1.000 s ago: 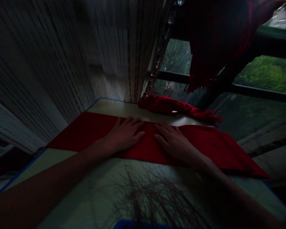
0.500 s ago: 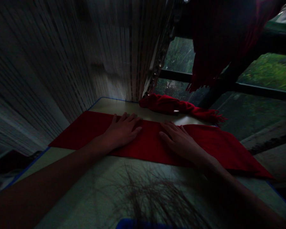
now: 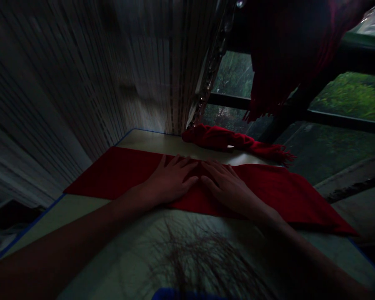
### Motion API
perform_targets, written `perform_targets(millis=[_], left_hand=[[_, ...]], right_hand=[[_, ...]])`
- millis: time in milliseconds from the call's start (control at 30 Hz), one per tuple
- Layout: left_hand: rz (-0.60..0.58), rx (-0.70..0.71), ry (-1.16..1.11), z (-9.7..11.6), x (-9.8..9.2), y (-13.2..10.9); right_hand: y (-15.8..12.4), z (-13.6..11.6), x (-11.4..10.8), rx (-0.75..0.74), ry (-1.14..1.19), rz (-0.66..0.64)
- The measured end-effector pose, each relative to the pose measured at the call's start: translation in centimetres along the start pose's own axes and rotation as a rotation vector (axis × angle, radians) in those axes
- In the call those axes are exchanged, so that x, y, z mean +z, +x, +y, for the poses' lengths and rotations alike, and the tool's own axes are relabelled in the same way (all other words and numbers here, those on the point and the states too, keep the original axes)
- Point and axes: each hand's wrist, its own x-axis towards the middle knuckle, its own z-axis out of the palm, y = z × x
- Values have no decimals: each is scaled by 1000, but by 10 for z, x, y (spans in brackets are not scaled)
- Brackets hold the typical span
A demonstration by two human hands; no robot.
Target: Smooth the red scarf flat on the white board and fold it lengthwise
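A long red cloth (image 3: 281, 187) lies flat across the table (image 3: 125, 241), reaching from its left edge to its right. My left hand (image 3: 171, 179) rests palm down on the middle of the cloth, fingers spread. Just to its right, my right hand (image 3: 226, 181) also lies flat on the cloth, its fingers stretched toward the far edge. The two hands are close together, thumbs pointing inward with a narrow gap between them. Neither hand grips anything.
Behind the cloth, a bunched red scarf (image 3: 231, 139) with a fringed end lies along the table's far side. More red fringed fabric (image 3: 278, 71) hangs before the window (image 3: 350, 98). A striped curtain (image 3: 150, 83) borders the far left. Loose hair (image 3: 193, 254) shows low in view.
My left hand has slid right along the cloth, and my right hand has shifted slightly left. The gap between them has narrowed. The cloth lies nearly as before.
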Motion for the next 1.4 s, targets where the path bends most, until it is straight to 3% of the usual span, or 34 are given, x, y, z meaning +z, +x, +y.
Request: perform_targets(millis=[100, 233, 400, 600, 767, 967, 1167, 1333, 1400], left_hand=[[-21, -16, -6, -2, 2, 0], [35, -121, 20, -7, 0, 1], [15, -37, -8, 6, 1, 1], [13, -148, 10, -4, -2, -1], [-3, 7, -4, 3, 2, -1], [2, -138, 7, -10, -1, 0], [-20, -8, -2, 1, 1, 0], [0, -190, 15, -18, -4, 0], [23, -168, 19, -18, -3, 0]], right_hand=[[-1, 3, 1, 14, -6, -26], [-1, 7, 3, 65, -20, 14], [0, -4, 8, -18, 23, -22], [1, 7, 4, 91, -34, 14], [2, 0, 4, -3, -6, -17], [0, 9, 0, 98, -53, -10], [-1, -2, 2, -14, -8, -3], [0, 8, 3, 77, -29, 13], [1, 7, 3, 58, -15, 46]])
